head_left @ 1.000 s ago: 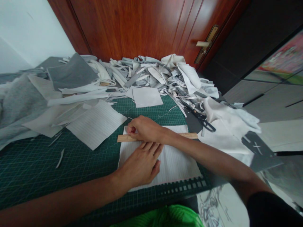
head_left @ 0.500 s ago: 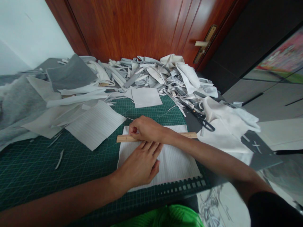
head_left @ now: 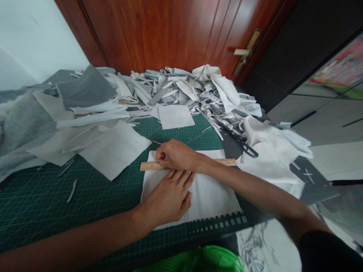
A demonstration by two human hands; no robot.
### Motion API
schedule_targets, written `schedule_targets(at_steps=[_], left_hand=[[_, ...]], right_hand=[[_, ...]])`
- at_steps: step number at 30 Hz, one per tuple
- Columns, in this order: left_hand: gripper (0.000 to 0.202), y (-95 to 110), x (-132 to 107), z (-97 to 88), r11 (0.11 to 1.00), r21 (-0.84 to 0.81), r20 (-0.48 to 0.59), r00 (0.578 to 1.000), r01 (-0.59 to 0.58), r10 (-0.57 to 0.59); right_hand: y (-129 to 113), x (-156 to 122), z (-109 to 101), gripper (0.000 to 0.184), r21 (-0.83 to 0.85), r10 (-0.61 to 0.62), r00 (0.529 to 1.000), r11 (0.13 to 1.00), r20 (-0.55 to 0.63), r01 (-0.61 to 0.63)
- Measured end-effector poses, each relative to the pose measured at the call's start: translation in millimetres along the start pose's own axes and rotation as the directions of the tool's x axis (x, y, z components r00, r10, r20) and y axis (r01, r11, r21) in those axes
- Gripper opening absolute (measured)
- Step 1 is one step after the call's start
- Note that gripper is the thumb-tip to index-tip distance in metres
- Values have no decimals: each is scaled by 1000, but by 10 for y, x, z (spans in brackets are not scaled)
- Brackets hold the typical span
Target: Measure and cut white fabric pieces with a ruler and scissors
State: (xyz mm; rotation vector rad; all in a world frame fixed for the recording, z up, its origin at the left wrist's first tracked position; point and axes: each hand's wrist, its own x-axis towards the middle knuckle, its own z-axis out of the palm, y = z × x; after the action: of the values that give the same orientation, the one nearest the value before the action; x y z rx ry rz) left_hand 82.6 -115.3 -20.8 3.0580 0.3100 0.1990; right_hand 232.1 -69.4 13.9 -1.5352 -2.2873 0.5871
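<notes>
A piece of white ribbed fabric (head_left: pixel 215 192) lies flat on the green cutting mat (head_left: pixel 113 204). Across its upper part runs a wooden ruler (head_left: pixel 148 166), both ends showing. My left hand (head_left: pixel 170 198) rests flat on the fabric, fingers stretched toward the ruler; their tips disappear under my right wrist. Over the ruler, left of its middle, my right hand (head_left: pixel 178 154) is closed in a pinch with the fingers curled. Whatever it may hold is hidden by the hand. My right forearm crosses above the ruler's right half.
Another ribbed fabric piece (head_left: pixel 116 149) lies to the left. Fabric scraps (head_left: pixel 170 88) are heaped along the back by the wooden door (head_left: pixel 159 34). Black-handled scissors (head_left: pixel 246 147) lie at the right, beside white cloth (head_left: pixel 269 158). A thin offcut (head_left: pixel 72 190) sits on the mat.
My right hand has shifted very slightly to the right along the ruler. My left hand, the ruler and the fabric stay in place.
</notes>
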Motion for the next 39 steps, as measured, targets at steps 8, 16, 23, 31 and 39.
schedule_targets(at_steps=[8,16,23,31,39], left_hand=[[56,-1,-10,25,1000,-5,-7,1000,0,0],[57,2,-18,18,1000,11,-12,1000,-1,2],[60,-9,-29,70,999,32,-5,1000,-5,5],[62,-23,-31,57,1000,26,37,999,-11,10],[62,-17,-35,76,1000,24,23,1000,1,-1]], right_hand=[[-13,-11,-7,17,5,8,1000,1000,2,-8],[24,-29,-4,14,3,8,1000,1000,-8,-8],[88,-93,-58,12,50,12,1000,999,13,-13],[108,-157,-149,13,31,23,999,999,34,-24],[126,-193,-221,12,18,12,997,1000,78,-13]])
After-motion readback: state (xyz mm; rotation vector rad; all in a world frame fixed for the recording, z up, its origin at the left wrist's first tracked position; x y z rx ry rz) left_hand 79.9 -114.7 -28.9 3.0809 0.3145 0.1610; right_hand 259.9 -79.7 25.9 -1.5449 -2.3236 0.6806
